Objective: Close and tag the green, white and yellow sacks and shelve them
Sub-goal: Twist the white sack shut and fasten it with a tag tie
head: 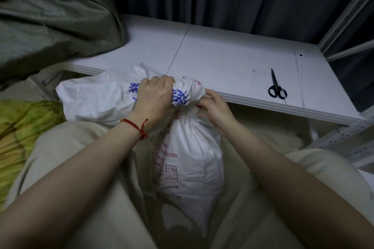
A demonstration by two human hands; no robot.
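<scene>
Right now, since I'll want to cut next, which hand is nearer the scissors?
Right. The right hand pinches the twisted neck of the white sack on the side facing the scissors, which lie on the shelf board; the left hand grips the neck farther away.

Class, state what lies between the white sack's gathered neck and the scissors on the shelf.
Nothing lies there: in the head view, only bare shelf board runs from the white sack to the scissors.

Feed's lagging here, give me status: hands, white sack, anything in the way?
Left hand grips white sack at its bunched neck; right hand pinches the neck. Sack upright between knees, no tag seen. Scissors on shelf, clear of hands.
</scene>
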